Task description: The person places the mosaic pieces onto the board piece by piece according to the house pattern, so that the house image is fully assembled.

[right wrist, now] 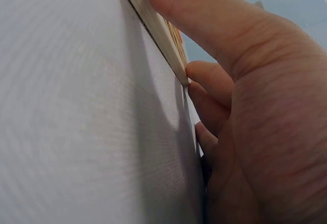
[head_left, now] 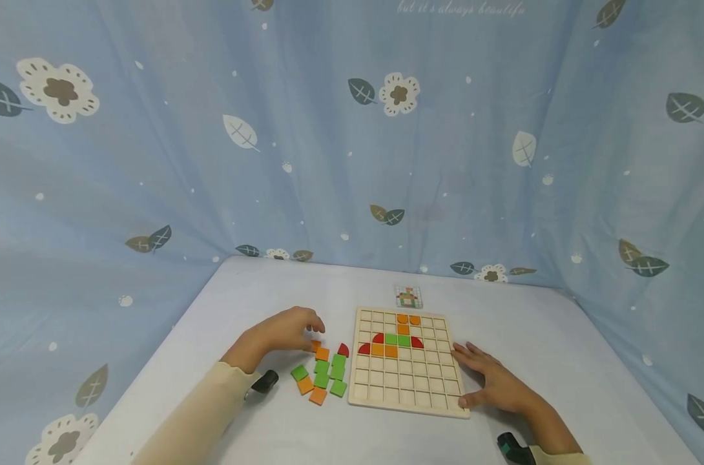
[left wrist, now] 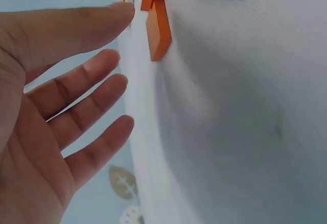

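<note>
My left hand [head_left: 287, 328] hovers over the left side of a pile of loose tiles, fingers loosely bent. Below its fingertips lies an orange tile [head_left: 315, 346]; in the left wrist view an orange tile [left wrist: 159, 29] stands just beside the thumb, apart from it, and nothing is held. Next to it are green square tiles [head_left: 338, 367], orange squares [head_left: 322, 354] and a red quarter-round tile [head_left: 343, 349]. My right hand [head_left: 491, 381] rests along the right edge of a wooden grid board [head_left: 410, 408], thumb and fingertips touching it. Red, green and orange tiles sit in the board's upper cells.
A small pattern card [head_left: 408, 297] lies behind the board on the white table [head_left: 305, 284]. A blue curtain [head_left: 305, 168] with leaf and flower prints hangs around the back and sides.
</note>
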A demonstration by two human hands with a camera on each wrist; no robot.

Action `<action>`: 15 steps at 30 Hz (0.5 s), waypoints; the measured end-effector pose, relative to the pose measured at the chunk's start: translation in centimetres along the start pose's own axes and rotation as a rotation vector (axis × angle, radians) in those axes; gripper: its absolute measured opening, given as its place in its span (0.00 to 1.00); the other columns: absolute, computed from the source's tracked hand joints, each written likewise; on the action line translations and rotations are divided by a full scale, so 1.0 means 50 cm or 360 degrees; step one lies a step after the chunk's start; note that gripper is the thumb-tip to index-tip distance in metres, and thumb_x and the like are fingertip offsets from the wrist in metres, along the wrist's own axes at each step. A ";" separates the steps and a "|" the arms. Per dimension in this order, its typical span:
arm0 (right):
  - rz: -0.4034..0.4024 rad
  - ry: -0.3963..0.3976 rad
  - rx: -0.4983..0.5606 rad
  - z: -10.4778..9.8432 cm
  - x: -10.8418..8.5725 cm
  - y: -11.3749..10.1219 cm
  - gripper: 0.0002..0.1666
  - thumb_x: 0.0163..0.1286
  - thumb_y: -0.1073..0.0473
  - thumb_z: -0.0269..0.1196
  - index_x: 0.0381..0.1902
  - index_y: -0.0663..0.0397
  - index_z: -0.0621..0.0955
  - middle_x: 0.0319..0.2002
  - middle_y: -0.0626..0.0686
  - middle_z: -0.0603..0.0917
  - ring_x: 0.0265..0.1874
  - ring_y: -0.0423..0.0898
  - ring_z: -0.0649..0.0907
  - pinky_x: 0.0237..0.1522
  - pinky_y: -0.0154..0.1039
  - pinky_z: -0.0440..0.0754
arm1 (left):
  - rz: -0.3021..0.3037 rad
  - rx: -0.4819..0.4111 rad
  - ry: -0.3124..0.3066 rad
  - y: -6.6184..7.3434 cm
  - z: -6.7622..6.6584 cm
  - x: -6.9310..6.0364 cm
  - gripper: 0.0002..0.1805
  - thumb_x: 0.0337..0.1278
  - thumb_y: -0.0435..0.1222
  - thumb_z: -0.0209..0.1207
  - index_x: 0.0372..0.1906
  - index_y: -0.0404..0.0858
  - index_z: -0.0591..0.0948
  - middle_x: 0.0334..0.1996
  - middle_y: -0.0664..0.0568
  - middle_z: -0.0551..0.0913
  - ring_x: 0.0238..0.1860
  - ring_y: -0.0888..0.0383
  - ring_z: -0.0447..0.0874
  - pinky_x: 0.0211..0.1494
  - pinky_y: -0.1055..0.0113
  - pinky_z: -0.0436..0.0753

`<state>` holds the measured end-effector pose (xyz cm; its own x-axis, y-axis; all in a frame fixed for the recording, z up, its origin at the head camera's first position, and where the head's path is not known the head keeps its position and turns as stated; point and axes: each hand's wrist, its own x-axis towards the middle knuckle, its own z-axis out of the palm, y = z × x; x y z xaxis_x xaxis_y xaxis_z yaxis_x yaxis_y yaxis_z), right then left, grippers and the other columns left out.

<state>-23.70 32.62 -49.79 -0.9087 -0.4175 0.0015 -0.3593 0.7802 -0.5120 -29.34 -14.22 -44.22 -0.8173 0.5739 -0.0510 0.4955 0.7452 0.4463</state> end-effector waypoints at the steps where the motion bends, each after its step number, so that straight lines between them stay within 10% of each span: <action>1: 0.0001 0.0001 0.0001 0.000 0.000 0.000 0.64 0.41 0.29 0.73 0.73 0.50 0.66 0.74 0.55 0.59 0.72 0.65 0.51 0.61 0.73 0.49 | -0.0014 -0.0026 -0.0004 -0.004 0.001 -0.002 0.17 0.46 0.33 0.72 0.46 0.44 0.85 0.42 0.58 0.81 0.44 0.56 0.77 0.50 0.58 0.78; 15: 0.0023 -0.0012 -0.0003 0.001 0.000 0.002 0.64 0.40 0.28 0.72 0.73 0.50 0.66 0.74 0.55 0.59 0.72 0.64 0.51 0.62 0.72 0.49 | -0.0145 -0.0095 -0.0032 -0.026 0.035 -0.001 0.14 0.48 0.34 0.72 0.42 0.49 0.84 0.34 0.63 0.77 0.37 0.58 0.73 0.45 0.62 0.77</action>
<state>-23.73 32.65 -49.90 -0.9123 -0.4093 -0.0123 -0.3463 0.7871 -0.5104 -29.43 -14.61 -46.34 -0.8517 0.5121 -0.1113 0.4007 0.7732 0.4915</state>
